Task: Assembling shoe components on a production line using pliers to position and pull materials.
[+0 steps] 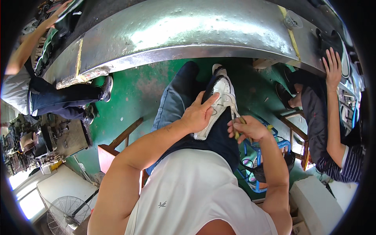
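Observation:
A white and black shoe upper (205, 131), apparently stretched over a last, lies along my lap with its underside facing up. Stitching runs round its edge, and thin cord shows across the white middle. My left hand (199, 113) is closed round it, the thumb and index finger pressed on the white surface. In my right hand (252, 128) is a pair of pliers (233, 113) with yellowish handles, the fingers wrapped about them. Their metal jaws reach to the shoe's right edge; whether they pinch the material is too small to tell.
A long metal workbench (176, 29) curves across the front. One person sits at the left, another at the right, with a hand (333, 68) by dark shoes on the bench. A blue stool (258, 188) is by my right side; a fan (68, 215) stands at lower left.

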`<state>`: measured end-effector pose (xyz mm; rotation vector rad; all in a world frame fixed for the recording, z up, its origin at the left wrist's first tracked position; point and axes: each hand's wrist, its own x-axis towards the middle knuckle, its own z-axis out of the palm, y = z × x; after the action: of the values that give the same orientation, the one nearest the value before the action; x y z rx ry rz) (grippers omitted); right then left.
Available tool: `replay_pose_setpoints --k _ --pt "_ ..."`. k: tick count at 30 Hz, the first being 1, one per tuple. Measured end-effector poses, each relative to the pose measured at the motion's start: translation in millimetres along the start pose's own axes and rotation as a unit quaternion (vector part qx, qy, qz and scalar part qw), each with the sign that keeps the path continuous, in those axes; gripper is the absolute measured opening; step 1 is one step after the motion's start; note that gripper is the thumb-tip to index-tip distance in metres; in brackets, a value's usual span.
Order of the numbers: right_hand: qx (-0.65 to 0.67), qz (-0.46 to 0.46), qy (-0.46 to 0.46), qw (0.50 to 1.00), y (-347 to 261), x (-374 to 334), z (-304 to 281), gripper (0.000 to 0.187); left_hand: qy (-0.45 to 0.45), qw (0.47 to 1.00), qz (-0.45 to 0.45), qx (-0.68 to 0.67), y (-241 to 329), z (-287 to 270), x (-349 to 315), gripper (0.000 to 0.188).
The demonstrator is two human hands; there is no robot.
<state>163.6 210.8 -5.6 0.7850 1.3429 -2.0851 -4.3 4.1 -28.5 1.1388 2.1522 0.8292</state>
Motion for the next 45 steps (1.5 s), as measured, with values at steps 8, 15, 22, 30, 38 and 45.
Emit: replay_pose_setpoints --k 8,15,22,30,38,45 --pt "-0.364 -0.166 0.182 0.898 -42.5 17.8 12.8 0.045 -0.042 0.998 0.034 0.019 4.3 -3.2 1.9 0.054" --pt "-0.286 -0.089 0.156 0.941 -32.5 20.2 13.7 0.049 -0.082 0.996 0.018 0.034 -0.9 -0.2 -6.7 0.069" --pt "-0.45 -0.157 0.188 0.859 -4.5 17.1 26.3 0.036 -0.006 0.992 -0.031 -0.126 -18.4 13.0 -0.2 0.098" --pt "-0.266 0.071 -0.025 0.961 1.0 -38.0 40.2 0.028 -0.167 0.897 -0.148 -0.381 -27.0 -12.6 19.8 0.107" --pt "-0.526 -0.128 0.021 0.841 11.2 -30.9 69.2 0.027 -0.158 0.902 -0.152 -0.372 -17.9 -8.6 12.9 0.107" --pt "-0.538 -0.171 0.106 0.818 31.0 -25.5 69.3 0.025 -0.159 0.902 -0.141 -0.376 -21.3 -2.1 13.5 0.104"
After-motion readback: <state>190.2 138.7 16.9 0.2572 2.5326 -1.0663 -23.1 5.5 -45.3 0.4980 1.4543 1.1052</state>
